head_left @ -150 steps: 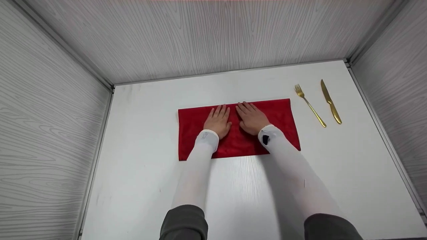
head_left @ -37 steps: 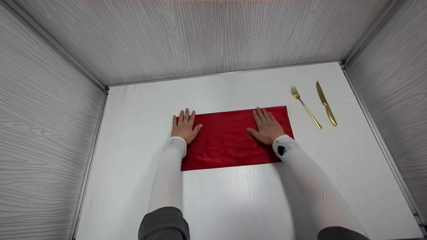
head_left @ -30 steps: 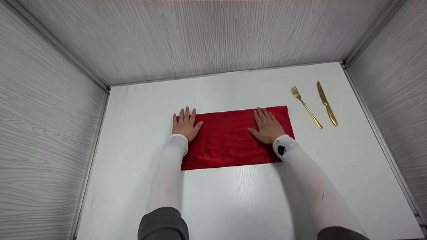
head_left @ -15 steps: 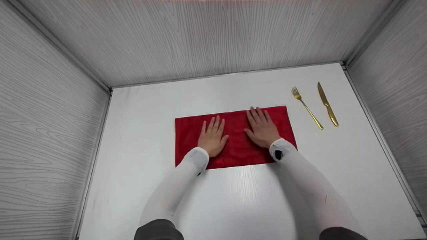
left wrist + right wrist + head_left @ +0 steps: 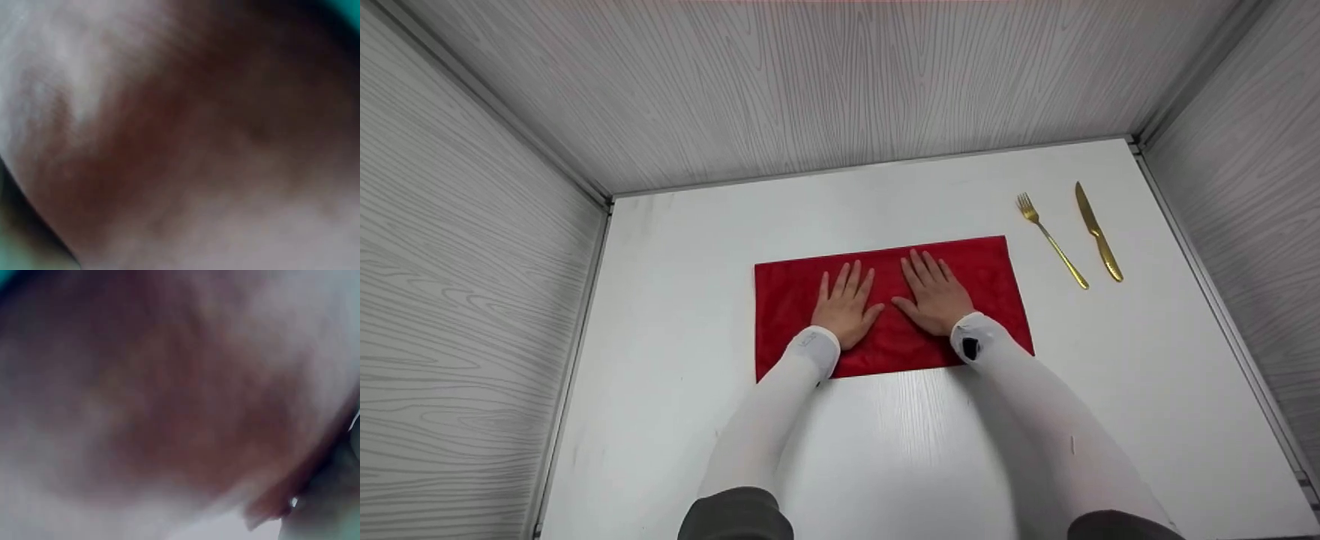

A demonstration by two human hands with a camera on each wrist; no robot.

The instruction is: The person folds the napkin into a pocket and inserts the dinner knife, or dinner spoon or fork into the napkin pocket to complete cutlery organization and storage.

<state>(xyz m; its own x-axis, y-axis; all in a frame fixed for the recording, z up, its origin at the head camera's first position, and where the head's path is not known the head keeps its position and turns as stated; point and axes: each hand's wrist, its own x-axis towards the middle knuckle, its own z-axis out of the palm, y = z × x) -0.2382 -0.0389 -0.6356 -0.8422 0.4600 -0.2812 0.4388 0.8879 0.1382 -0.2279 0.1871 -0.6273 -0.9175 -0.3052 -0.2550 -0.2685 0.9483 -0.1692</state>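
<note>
Plainly, we see the fingers (image 5: pixel 855 279) of both hands laid straight on the cloth and spread moderately wide, with cloth showing between them and nothing gripped. On the left hand (image 5: pixel 844 309) and the right hand (image 5: pixel 937 300) the thumbs stand out sideways and point toward each other, near but apart. We find the fingertips just short of the cloth's far edge. Beneath the palms, the red cloth (image 5: pixel 889 341) lies flat as a wide rectangle near the middle of the white table (image 5: pixel 660 337), its long sides running left to right at a slight tilt. The white sleeves (image 5: pixel 761 427) cross its near edge, and farther back we make out dark cuffs (image 5: pixel 735 517). Beyond the cloth's right side, and apart from it, lies a gold fork (image 5: pixel 1057 247), tines pointing away from the person; to its right, roughly alongside, is a gold knife (image 5: pixel 1097 234) with its tip pointing away too. Around the table we see grey wood-grain panels (image 5: pixel 840 90). Both wrist views are too blurred for us to tell anything more about the fingers.
</note>
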